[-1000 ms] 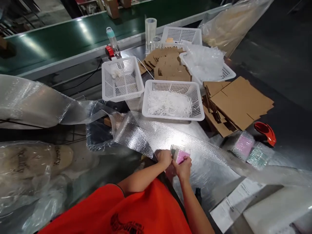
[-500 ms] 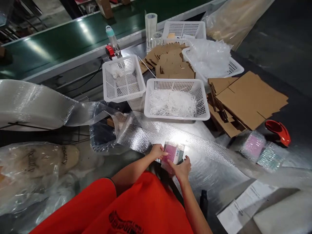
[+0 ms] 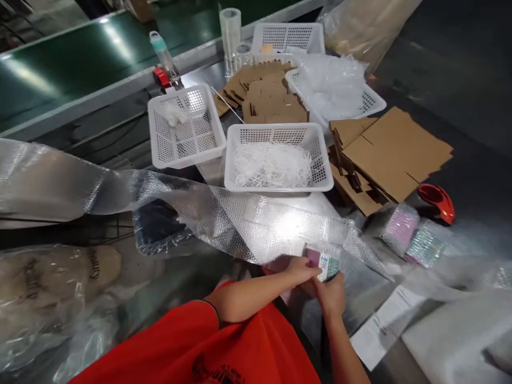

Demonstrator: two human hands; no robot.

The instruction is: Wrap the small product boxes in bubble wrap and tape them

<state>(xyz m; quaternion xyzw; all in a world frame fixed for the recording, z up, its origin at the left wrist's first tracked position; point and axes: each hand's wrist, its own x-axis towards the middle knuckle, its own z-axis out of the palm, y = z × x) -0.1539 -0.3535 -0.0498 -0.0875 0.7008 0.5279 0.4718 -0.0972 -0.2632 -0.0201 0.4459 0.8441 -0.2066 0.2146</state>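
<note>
- One small packet (image 3: 322,261), with a maroon part, a white label and a green part showing, is held above a metal worktop (image 3: 362,277); whether the bubble wrap beneath is touched by it cannot be told.
- Two bare hands are shown on it: its near left side is clamped by the left hand (image 3: 301,271), its near right corner by the right hand (image 3: 333,293), with fingers partly hidden.
- One strip of bubble wrap (image 3: 224,213) is stretched across the worktop from one large roll (image 3: 40,181) at left.
- Two wrapped packages, one pink package (image 3: 401,226) and one green package (image 3: 426,244), are placed side by side at right, near one red tape dispenser (image 3: 437,201).
- Four white baskets are counted: white shreds (image 3: 274,164) are held in the front basket (image 3: 280,189), a small white clump (image 3: 175,114) in the left basket (image 3: 196,145), clear plastic (image 3: 332,82) in the right basket (image 3: 375,102); the fourth, the back basket (image 3: 288,34), is set behind.
- Two groups of flat cardboard, the middle stack (image 3: 276,101) and the right stack (image 3: 396,154), are seen, their sheets too overlapped to be counted.
- One bottle (image 3: 164,56) is stood beside one red object (image 3: 161,77).
</note>
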